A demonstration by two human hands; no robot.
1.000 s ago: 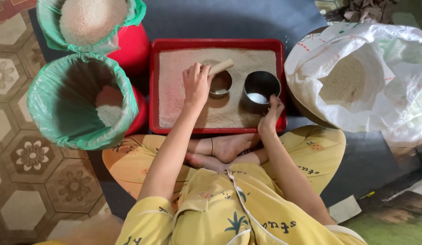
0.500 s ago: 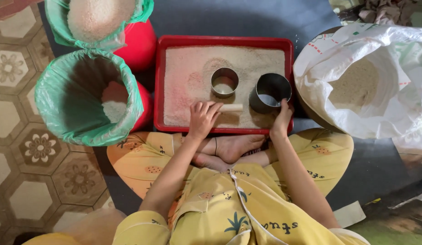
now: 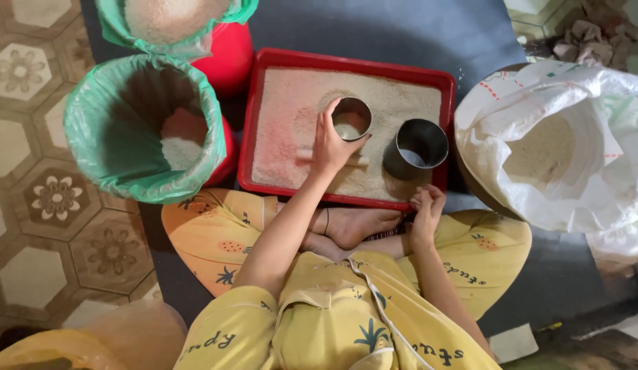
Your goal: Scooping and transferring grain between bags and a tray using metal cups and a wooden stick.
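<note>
While the person sits cross-legged behind a shallow red rectangular plastic tray (image 3: 257, 130) spread with pale grain, the left hand (image 3: 329, 144) reaches over the tray with its fingers (image 3: 323, 118) spread fairly wide; the thumb and forefinger curve around the near-left rim of a small round metal cup (image 3: 352, 118) that stands upright in the grain and is partly filled with it. Whether those fingers truly grip the rim or only rest against it cannot be told. Under the palm of that hand lies a short pale wooden stick (image 3: 305, 155), poking out to either side of the fingers, flat on the grain.

Just right of those fingertips, apart from the small cup, stands a larger dark cylindrical metal tin (image 3: 416, 147), tilted slightly, near the tray's front right corner. The right hand (image 3: 426, 209) is at the tray's near edge, just below this tin, its fingers loosely curled and holding nothing that can be seen.

Far to the left of the left hand's fingers sits a red bucket lined with a green plastic bag (image 3: 127, 130), a little grain at its bottom; beyond it a second green-lined container (image 3: 175, 20) is heaped full. Right of the right hand gapes a big white woven sack (image 3: 559, 151) of grain.
</note>
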